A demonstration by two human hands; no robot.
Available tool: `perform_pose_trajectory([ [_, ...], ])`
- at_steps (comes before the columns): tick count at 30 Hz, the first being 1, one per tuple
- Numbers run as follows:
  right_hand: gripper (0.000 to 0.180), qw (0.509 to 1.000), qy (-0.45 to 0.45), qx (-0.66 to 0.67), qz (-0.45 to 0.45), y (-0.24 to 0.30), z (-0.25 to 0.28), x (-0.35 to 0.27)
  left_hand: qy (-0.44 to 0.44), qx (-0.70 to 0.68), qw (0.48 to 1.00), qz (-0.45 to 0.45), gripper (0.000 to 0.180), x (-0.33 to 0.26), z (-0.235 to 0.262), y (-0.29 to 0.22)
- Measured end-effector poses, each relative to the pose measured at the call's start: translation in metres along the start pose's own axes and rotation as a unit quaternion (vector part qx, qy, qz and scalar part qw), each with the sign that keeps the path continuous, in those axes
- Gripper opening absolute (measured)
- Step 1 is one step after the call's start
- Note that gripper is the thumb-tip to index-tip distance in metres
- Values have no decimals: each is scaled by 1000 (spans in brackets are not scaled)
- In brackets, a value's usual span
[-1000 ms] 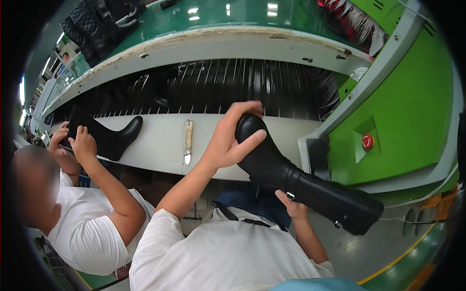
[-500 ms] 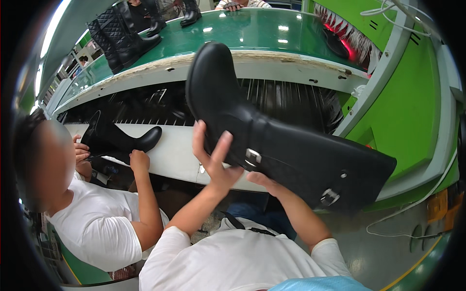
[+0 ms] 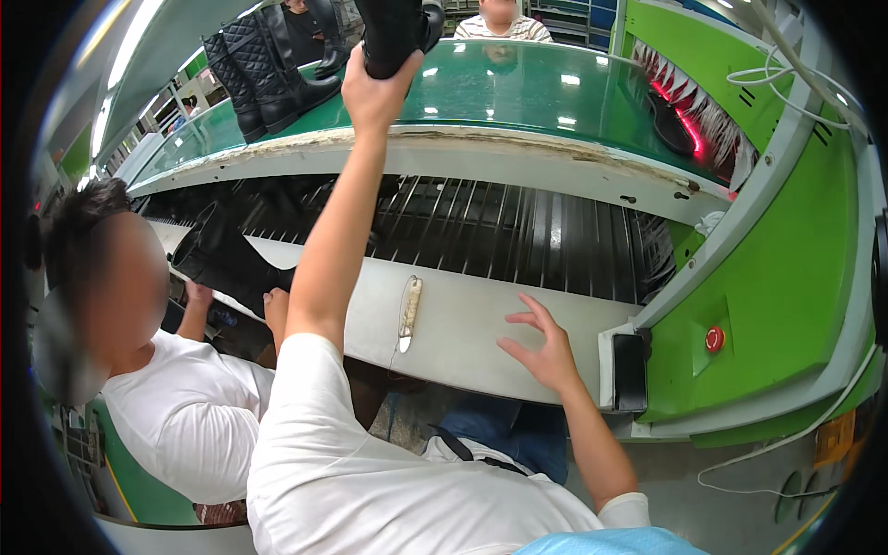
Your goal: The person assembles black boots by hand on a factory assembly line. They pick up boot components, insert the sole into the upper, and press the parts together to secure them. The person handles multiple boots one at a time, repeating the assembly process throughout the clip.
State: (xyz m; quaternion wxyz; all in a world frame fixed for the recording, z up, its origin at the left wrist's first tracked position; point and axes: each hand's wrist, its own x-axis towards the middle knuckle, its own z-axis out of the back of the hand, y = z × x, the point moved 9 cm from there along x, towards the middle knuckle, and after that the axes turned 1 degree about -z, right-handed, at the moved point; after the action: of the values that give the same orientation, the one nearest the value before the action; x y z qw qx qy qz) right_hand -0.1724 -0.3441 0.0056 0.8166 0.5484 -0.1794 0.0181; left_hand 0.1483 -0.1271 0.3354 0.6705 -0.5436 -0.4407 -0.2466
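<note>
My left arm reaches far forward over the green belt, and my left hand (image 3: pixel 377 88) is closed around a black boot (image 3: pixel 388 32). The upper picture edge cuts the boot off, so I cannot tell whether it rests on the belt. My right hand (image 3: pixel 544 347) hovers above the white bench (image 3: pixel 472 319), fingers spread and holding nothing. Left of it on the bench lies a small tool (image 3: pixel 410 310) with a beige wrapped handle and a pale blade-like end.
Quilted black boots (image 3: pixel 242 79) stand on the belt (image 3: pixel 518 88) at left. Dark rollers (image 3: pixel 490 222) run below it. A green machine (image 3: pixel 740 305) with a red button (image 3: pixel 714 339) borders the right. At left a co-worker handles a black boot (image 3: pixel 231 264); another person is beyond the belt.
The boot has gone from in front of me, held in both hands, to the far belt in my left hand. My right hand has let go and moved over the bench, now uncovered.
</note>
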Motion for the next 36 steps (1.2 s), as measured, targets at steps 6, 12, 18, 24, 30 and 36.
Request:
perform_pose_trajectory([
  [6, 65, 999, -16, -32, -36, -25, -10, -17, 141, 100, 984, -36, 101, 34, -38, 87],
  [12, 43, 995, -29, -89, 17, -25, -14, -23, 60, 170, 981, -68, 83, 17, -24, 80],
  [18, 39, 996, -43, -74, -22, -27, 0, -17, -129, -9, 971, -201, 20, -112, 4, -42],
  [24, 36, 995, -90, -49, 5, 13, 45, 25, 261, -211, 940, 64, 25, -312, -77, -34],
  [30, 29, 965, -219, -80, 119, 109, 139, 97, 453, -153, 879, 7, 19, -424, -104, -31],
  [36, 63, 793, -374, -474, 86, 160, 255, 206, 456, -154, 874, 70, 11, -437, -94, -9],
])
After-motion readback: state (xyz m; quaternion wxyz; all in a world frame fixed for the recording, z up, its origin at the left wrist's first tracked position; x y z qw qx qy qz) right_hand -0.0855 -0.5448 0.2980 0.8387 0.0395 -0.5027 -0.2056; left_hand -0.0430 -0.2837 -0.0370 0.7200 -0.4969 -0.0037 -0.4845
